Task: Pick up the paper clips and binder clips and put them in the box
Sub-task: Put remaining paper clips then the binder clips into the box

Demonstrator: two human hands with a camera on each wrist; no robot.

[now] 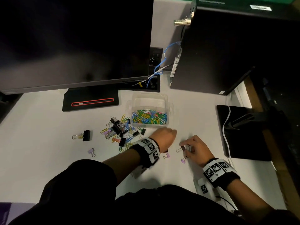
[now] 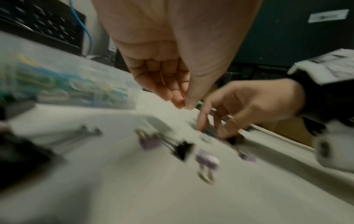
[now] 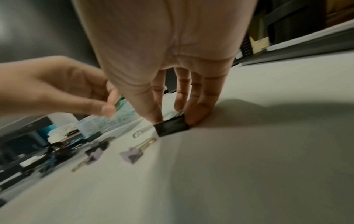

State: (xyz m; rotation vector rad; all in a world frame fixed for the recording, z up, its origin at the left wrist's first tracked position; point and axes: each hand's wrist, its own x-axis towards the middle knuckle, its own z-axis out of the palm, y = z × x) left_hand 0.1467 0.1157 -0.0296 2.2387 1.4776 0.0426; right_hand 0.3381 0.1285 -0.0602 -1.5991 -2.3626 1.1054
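The clear plastic box (image 1: 168,106) holds several coloured paper clips (image 1: 149,118). Left of it lies a loose pile of paper clips and black binder clips (image 1: 121,130). My left hand (image 2: 184,104) hovers just in front of the box, thumb and fingertips pinching a thin paper clip (image 2: 162,78) with a bit of green at the tips. My right hand (image 3: 172,119) pinches a black binder clip (image 3: 171,126) that lies on the table. Small purple binder clips (image 1: 167,155) (image 1: 183,160) lie near both hands. Farther left are another black clip (image 1: 86,135) and a purple one (image 1: 91,151).
A dark monitor (image 1: 73,43) on a black stand base (image 1: 90,101) fills the back left. A black computer tower (image 1: 219,51) with cables stands at the back right. A black pad (image 1: 240,137) with a white cable (image 1: 225,132) lies right of my hands, near the table edge.
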